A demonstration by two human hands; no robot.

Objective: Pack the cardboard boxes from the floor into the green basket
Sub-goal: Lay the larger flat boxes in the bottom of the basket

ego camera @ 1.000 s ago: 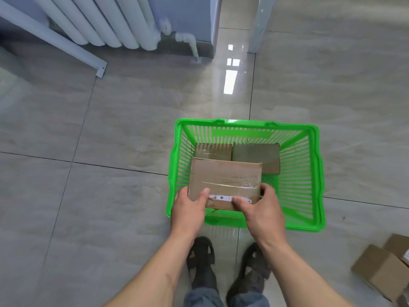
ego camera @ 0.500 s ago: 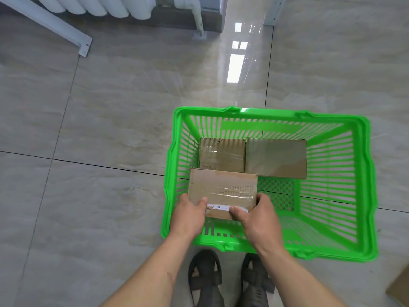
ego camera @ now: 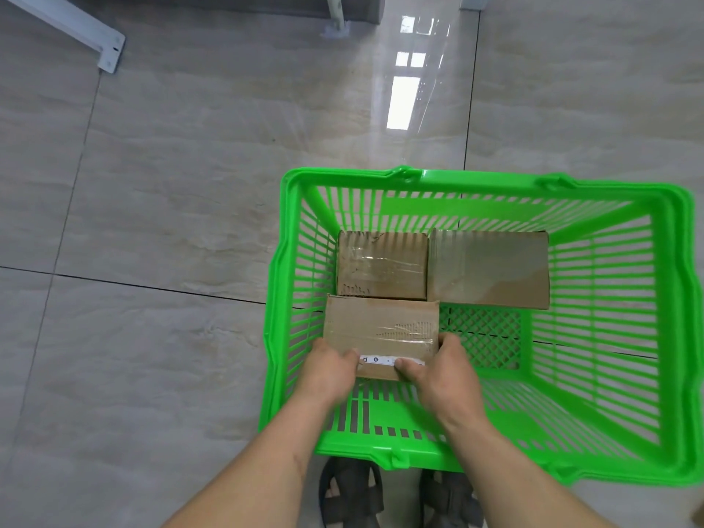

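Observation:
The green basket [ego camera: 678, 337] stands on the tiled floor right in front of my feet. Two taped cardboard boxes lie side by side along its far wall: a smaller one [ego camera: 382, 265] on the left and a wider one [ego camera: 488, 269] on the right. Both hands hold a third cardboard box [ego camera: 379, 325] with a white label strip low inside the basket's near-left corner. My left hand [ego camera: 330, 369] grips its near-left edge and my right hand [ego camera: 442, 369] its near-right edge. Whether this box rests on the basket's bottom cannot be seen.
My sandalled feet [ego camera: 352, 493] stand just behind the basket's near rim. A white metal leg with a foot plate [ego camera: 108, 51] slants across the far left floor. A brown corner [ego camera: 699, 514] shows at the lower right edge. Bare mesh bottom [ego camera: 491, 337] lies to the right of the held box.
Both hands have carried the box from above the near rim down into the basket's near-left corner. The view has tilted down and closer; the loose boxes at right have left the frame.

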